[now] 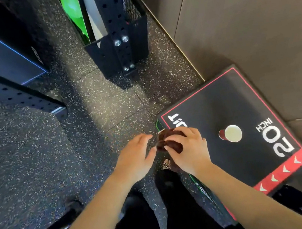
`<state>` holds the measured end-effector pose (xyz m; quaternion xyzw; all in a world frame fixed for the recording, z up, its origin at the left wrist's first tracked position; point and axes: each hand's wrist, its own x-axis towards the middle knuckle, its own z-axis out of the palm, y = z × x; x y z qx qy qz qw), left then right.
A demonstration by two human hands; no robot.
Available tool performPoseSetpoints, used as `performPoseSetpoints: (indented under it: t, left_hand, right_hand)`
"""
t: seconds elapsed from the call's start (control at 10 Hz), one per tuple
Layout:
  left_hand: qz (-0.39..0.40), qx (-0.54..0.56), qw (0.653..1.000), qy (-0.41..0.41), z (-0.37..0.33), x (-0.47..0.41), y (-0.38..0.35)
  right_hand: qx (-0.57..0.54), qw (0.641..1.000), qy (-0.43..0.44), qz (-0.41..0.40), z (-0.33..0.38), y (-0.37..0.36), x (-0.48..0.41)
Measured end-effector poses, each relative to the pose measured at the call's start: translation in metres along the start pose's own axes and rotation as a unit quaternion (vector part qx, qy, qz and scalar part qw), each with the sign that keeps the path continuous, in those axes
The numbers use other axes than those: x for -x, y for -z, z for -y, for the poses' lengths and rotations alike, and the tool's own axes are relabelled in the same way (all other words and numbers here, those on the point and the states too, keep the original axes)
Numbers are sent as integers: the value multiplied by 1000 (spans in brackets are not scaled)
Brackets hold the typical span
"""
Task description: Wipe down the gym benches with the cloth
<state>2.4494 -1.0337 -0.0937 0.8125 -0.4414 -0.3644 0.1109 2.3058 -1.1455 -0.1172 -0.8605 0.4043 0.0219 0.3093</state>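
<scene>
Gripping a bunched dark brown cloth [167, 137] in the right hand [189, 152], fingers curled over it, right at the near left corner of a black plyo box [213, 105] marked "20 INCH". Holding the left hand [133, 156] just beside it, fingers loosely spread and grasping nothing, thumb tip at the cloth's edge. Leaving a red cup [230, 133] upright on the box top, well right of the cloth. Standing on speckled rubber flooring [25, 151], facing a black perforated rack upright [115, 32] beside a grey panelled wall [249, 22].
</scene>
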Motion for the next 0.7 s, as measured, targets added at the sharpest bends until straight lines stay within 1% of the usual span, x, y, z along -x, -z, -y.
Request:
performPoseSetpoints:
  t: [0.1, 0.3, 0.5, 0.6, 0.7]
  left_hand:
    - [16, -13, 1000, 10, 12, -43, -23]
    - [48, -33, 998, 22, 43, -124, -67]
    - [47, -55, 997, 27, 63, -170, -97]
    - [53, -54, 997, 28, 71, -176, -108]
    - [48, -57, 997, 31, 76, -175, -115]
  right_hand:
    - [-5, 1000, 5, 11, -26, -29, -30]
    - [-2, 1000, -10, -10, -79, -81, -90]
    - [-3, 999, -16, -27, -118, -117, -134]
    - [16, 999, -40, 18, -133, -133, -147]
    - [62, 994, -70, 62, -138, -140, -151]
